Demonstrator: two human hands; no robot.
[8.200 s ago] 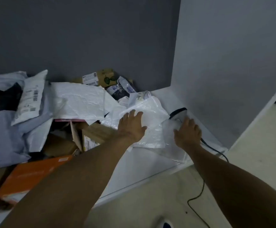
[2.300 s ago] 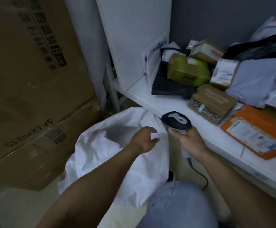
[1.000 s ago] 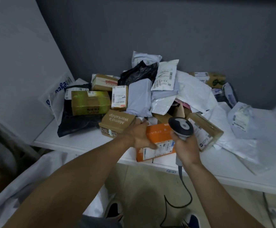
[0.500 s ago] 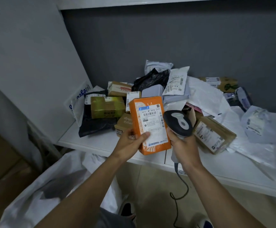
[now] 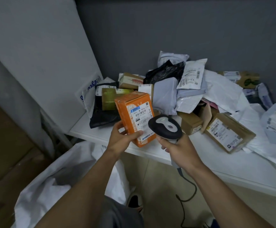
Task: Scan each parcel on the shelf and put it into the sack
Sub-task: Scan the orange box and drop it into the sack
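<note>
My left hand (image 5: 123, 137) grips an orange box parcel (image 5: 134, 115) by its lower left corner and holds it upright above the front edge of the white shelf (image 5: 191, 160), label facing me. My right hand (image 5: 179, 148) holds the corded barcode scanner (image 5: 165, 126) by its handle, its black head just right of the label's lower part. The open white sack (image 5: 56, 183) lies on the floor at lower left, below the shelf.
Several parcels are heaped on the shelf: a brown box (image 5: 229, 132) at right, a yellow-green box (image 5: 109, 99), black bags (image 5: 104, 116), white and grey mailers (image 5: 191, 76). A white side panel (image 5: 40, 51) stands at left, cardboard (image 5: 7, 153) beyond it. The scanner cable (image 5: 188, 195) hangs to the floor.
The orange box has been lifted from the shelf, stood upright and is now tilted a little, while the scanner head has come in close to its label.
</note>
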